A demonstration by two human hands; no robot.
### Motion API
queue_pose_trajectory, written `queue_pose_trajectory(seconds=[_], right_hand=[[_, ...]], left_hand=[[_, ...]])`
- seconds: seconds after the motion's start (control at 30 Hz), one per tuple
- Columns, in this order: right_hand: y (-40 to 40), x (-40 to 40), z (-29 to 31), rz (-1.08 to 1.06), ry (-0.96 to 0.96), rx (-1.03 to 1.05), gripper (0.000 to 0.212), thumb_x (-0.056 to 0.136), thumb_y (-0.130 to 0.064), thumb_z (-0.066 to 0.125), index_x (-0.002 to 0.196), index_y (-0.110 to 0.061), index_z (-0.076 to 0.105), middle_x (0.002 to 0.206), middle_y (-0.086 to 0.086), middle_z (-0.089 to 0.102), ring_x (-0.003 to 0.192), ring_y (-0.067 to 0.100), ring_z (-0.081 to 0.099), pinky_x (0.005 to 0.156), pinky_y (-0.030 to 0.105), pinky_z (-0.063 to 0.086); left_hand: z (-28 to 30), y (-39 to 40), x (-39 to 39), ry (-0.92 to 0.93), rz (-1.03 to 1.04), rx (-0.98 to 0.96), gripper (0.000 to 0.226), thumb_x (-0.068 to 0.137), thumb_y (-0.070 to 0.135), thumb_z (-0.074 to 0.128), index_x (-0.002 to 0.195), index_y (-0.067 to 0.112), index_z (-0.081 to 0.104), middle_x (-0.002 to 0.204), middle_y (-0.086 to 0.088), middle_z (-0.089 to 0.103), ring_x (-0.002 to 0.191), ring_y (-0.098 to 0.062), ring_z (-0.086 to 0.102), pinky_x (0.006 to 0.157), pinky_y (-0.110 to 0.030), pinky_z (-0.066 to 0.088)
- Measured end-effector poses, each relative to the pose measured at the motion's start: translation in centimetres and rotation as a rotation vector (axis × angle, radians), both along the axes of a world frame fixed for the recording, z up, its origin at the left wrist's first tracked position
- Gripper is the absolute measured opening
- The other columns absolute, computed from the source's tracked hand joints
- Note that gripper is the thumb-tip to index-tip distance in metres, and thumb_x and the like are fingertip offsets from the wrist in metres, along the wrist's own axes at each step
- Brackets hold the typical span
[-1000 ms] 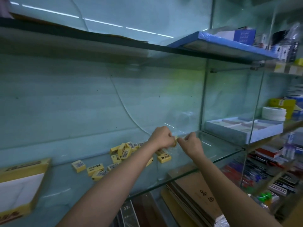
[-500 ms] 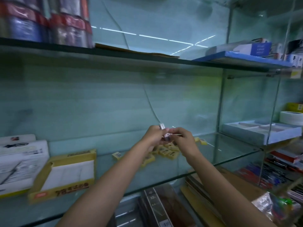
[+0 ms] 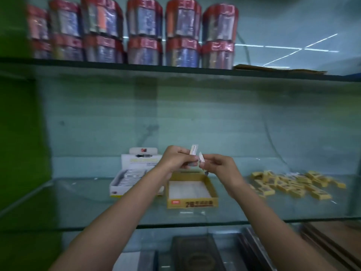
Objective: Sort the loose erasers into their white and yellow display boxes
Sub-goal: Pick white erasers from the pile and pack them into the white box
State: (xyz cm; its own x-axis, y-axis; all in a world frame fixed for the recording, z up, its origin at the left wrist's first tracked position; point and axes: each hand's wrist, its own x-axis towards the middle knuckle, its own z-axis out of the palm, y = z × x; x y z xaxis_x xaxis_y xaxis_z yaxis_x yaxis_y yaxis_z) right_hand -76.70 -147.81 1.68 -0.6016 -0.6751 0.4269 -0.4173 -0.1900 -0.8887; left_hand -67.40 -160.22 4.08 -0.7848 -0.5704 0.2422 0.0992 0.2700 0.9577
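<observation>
Both hands are raised above the glass shelf (image 3: pixel 273 212). My left hand (image 3: pixel 173 159) grips a white eraser (image 3: pixel 193 150) that sticks up from its fingers. My right hand (image 3: pixel 220 166) pinches a second white eraser (image 3: pixel 201 159) right beside it. Just below the hands stands the yellow display box (image 3: pixel 192 203), with a pale, bare-looking inside. To its left stands the white display box (image 3: pixel 117 187), which holds a row of white erasers (image 3: pixel 130 175). A pile of loose yellow erasers (image 3: pixel 287 183) lies on the shelf to the right.
Rows of red-topped wrapped packs (image 3: pixel 144 32) fill the upper glass shelf (image 3: pixel 195 72). A flat cardboard sheet (image 3: pixel 279 69) lies at its right end. Dark boxes (image 3: pixel 195 255) sit below the shelf. A green wall (image 3: pixel 19 153) bounds the left side.
The view has swung left, so the boxes now sit under my hands and the yellow pile lies to the right. My hands came away from the pile holding white erasers.
</observation>
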Motion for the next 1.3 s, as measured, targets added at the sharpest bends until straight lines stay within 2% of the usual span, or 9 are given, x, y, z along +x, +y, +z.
queue_pose_trajectory(seconds=[0.17,0.27,0.33,0.5,0.7,0.87,1.0,1.2,1.3], right_hand=[[-4.2,3.2,-0.3,0.051,0.002,0.034,0.020,0.083,-0.003,0.064,0.102,-0.008,0.068,0.087,0.003,0.066,0.074,0.009,0.059,0.062,0.009,0.050],[-6.3,4.1,-0.9,0.062,0.091,0.116,0.019,0.082,-0.007,0.066,0.100,-0.012,0.070,0.096,0.001,0.070,0.088,0.014,0.063,0.081,0.020,0.051],[-7.5,4.7,-1.1,0.065,0.151,0.178,0.020,0.080,-0.008,0.068,0.100,-0.012,0.071,0.099,0.000,0.071,0.090,0.017,0.063,0.086,0.026,0.049],[-10.5,6.9,-1.1,0.107,0.391,0.326,0.023,0.079,-0.013,0.071,0.102,-0.014,0.071,0.094,-0.005,0.065,0.073,-0.003,0.053,0.068,0.003,0.040],[-11.5,7.5,-1.7,0.165,0.474,0.398,0.023,0.075,-0.013,0.074,0.096,-0.020,0.073,0.096,0.002,0.064,0.074,0.000,0.052,0.068,0.003,0.038],[-11.4,7.4,-1.5,0.069,0.342,0.330,0.024,0.084,-0.001,0.054,0.089,-0.018,0.071,0.080,-0.009,0.060,0.069,0.003,0.052,0.056,0.005,0.038],[-11.7,6.4,-1.9,-0.078,0.282,0.241,0.038,0.081,0.014,0.037,0.084,-0.013,0.064,0.080,0.003,0.064,0.083,0.014,0.058,0.073,0.010,0.041],[-11.4,6.8,-1.7,-0.043,0.340,0.238,0.039,0.076,0.015,0.040,0.071,-0.020,0.056,0.072,-0.004,0.064,0.071,0.001,0.059,0.063,0.008,0.043],[-11.2,7.3,-1.6,0.005,0.380,0.298,0.031,0.078,0.006,0.051,0.070,-0.023,0.056,0.075,-0.006,0.065,0.069,0.000,0.058,0.061,0.008,0.042]], left_hand=[[-0.6,-6.1,5.9,-0.106,0.180,-0.333,0.006,0.080,0.010,0.068,0.075,0.005,0.069,0.071,-0.008,0.061,0.065,-0.014,0.054,0.067,-0.026,0.043],[-1.5,-9.5,9.2,-0.311,0.175,-0.654,0.025,0.074,0.026,0.067,0.070,0.002,0.066,0.066,-0.002,0.052,0.064,-0.010,0.045,0.065,-0.027,0.036],[-2.1,-11.1,10.7,-0.404,0.162,-0.713,0.016,0.075,0.024,0.071,0.080,0.009,0.072,0.075,0.002,0.063,0.066,-0.006,0.053,0.068,-0.023,0.043],[-2.8,-13.2,12.3,-0.434,0.119,-0.763,0.019,0.075,0.014,0.075,0.093,0.011,0.073,0.080,0.005,0.065,0.058,0.016,0.053,0.060,-0.002,0.040],[-2.9,-14.7,12.5,-0.396,0.027,-0.727,0.015,0.075,0.015,0.076,0.089,0.011,0.073,0.069,0.011,0.064,0.057,0.010,0.055,0.061,-0.005,0.041],[-2.5,-16.0,12.5,-0.299,-0.070,-0.585,0.013,0.085,0.001,0.061,0.081,0.009,0.070,0.076,-0.008,0.069,0.067,-0.011,0.061,0.069,-0.022,0.048],[-2.9,-16.5,12.2,-0.299,-0.085,-0.597,0.019,0.086,-0.007,0.053,0.087,0.002,0.070,0.072,-0.001,0.066,0.056,-0.002,0.062,0.065,-0.016,0.047],[-3.4,-16.5,12.6,-0.258,-0.054,-0.558,0.026,0.086,-0.014,0.045,0.091,-0.003,0.067,0.075,-0.002,0.067,0.060,0.001,0.064,0.069,-0.012,0.049],[-3.6,-16.4,12.8,-0.243,-0.051,-0.536,0.032,0.084,-0.014,0.046,0.083,0.010,0.067,0.075,0.000,0.068,0.066,0.000,0.064,0.072,-0.012,0.050]])
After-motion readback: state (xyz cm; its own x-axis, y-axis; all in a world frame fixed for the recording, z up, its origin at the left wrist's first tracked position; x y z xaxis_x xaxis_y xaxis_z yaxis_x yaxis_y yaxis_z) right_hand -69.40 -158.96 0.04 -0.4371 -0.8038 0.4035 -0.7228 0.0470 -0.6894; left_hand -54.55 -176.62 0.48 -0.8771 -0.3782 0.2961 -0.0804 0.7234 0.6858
